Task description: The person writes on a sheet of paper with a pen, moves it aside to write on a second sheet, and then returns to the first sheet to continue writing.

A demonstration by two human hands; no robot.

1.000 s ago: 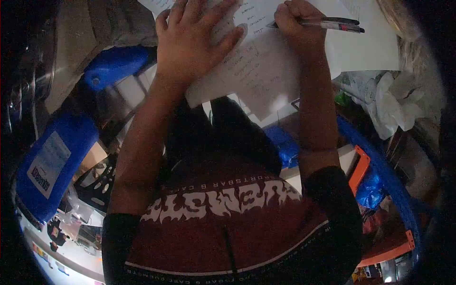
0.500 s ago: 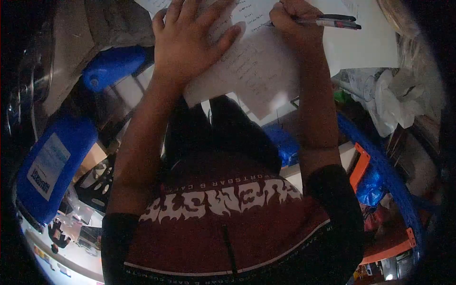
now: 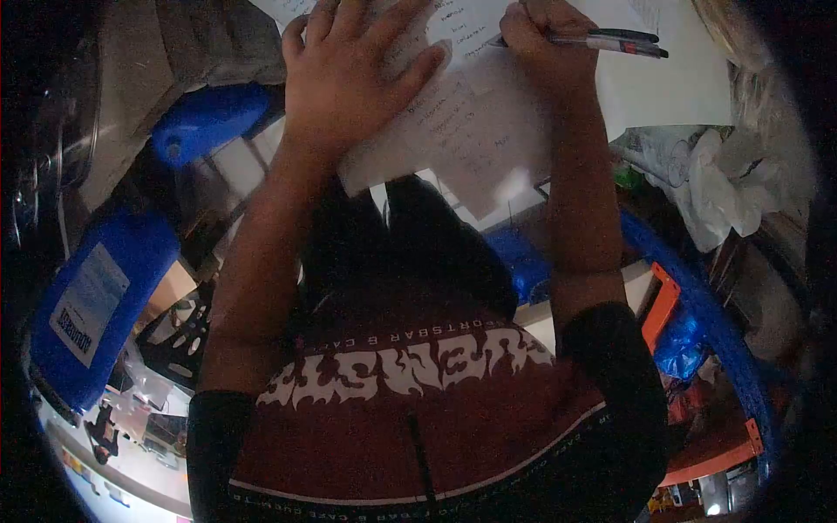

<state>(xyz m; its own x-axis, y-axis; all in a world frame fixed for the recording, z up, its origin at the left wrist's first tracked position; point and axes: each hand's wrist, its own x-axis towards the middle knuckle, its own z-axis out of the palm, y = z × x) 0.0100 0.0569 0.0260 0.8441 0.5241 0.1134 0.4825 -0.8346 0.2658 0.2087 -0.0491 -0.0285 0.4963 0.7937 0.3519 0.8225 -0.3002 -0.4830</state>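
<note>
R hand [image 3: 554,52] is clamped round a ballpoint pen [image 3: 635,44], tip angled down at the handwritten sheet [image 3: 484,100], close by the bottom word of a short column; can't tell if it's touching. Clear barrel w/ black bits pokes out past the fist, maybe 2 pens, hard to say. L hand [image 3: 344,96] lies palm-down on the same sheet, fingers a bit spread, thumb well apart. Sheet's in front of the writer, above the lap; lower lines too faint to read. Blank white paper [image 3: 667,96] shows R of the R wrist, w/ crumpled white plastic [image 3: 728,192] near it. Orange metal beam [image 3: 660,309] by R elbow, blue plastic bag [image 3: 680,344] next to it.
</note>
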